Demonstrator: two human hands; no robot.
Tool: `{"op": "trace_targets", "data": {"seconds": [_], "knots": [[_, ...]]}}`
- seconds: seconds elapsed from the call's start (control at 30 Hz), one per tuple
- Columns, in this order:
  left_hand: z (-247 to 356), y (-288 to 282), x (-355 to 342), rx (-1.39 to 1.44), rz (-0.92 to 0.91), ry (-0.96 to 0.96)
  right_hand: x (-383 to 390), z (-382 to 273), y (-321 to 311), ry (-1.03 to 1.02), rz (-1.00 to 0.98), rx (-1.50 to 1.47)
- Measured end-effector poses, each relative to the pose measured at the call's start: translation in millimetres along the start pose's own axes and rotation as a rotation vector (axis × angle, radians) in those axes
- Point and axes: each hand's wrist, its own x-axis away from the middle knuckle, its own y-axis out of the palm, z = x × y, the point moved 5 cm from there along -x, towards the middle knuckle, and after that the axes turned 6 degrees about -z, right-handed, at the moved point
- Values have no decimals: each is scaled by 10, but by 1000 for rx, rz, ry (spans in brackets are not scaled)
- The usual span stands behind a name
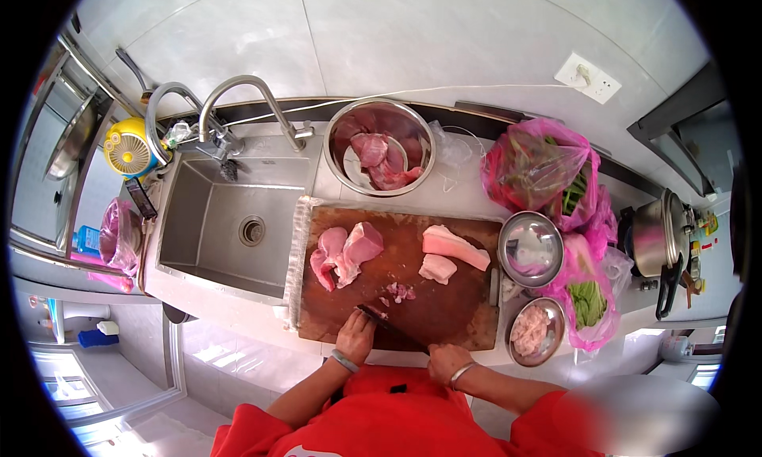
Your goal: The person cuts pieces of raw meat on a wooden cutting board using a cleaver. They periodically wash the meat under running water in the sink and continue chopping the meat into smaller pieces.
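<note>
My right hand (pixel 450 365) is closed round the handle of a dark-bladed knife (pixel 390 325) at the near edge of a brown cutting board (pixel 468 314). The blade slants up and left across the board. Beside its tip, my left hand (pixel 355 336) has its fingers bunched on a small piece of meat (pixel 381 311), mostly hidden by fingers and blade. Just beyond the blade lies a little pile of cut meat (pixel 400 291). Larger pink chunks of meat (pixel 347 255) rest at the board's far left. Two pale, fatty pieces of pork (pixel 454 247) lie at its right.
Left of the board is a steel sink (pixel 214 219) under a curved faucet (pixel 262 84). A steel bowl (pixel 337 167) with meat stands behind. On the right are a shiny bowl (pixel 531 249), a bowl of pale meat (pixel 516 354), pink bags of greens (pixel 540 171) and a pot (pixel 660 235).
</note>
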Motion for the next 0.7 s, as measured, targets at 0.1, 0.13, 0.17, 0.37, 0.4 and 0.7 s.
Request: {"op": "trace_targets", "data": {"seconds": [0.1,0.13,0.17,0.37,0.4,0.7], "knots": [[-1,-24,-11,42,-18,7,-127,-44,-4,-2,-20,-10],[-11,-8,0,44,-43,-2,-198,-71,5,-11,-18,-11],[-26,16,14,46,-69,-10,-278,-107,8,0,-23,-25],[-12,-20,15,15,-101,-30,-330,-230,-72,-9,-24,-12],[-16,-31,9,9,-104,-30,-263,-166,-61,11,-21,-21],[13,-25,15,-2,-33,46,-88,47,166,64,16,-54]]}}
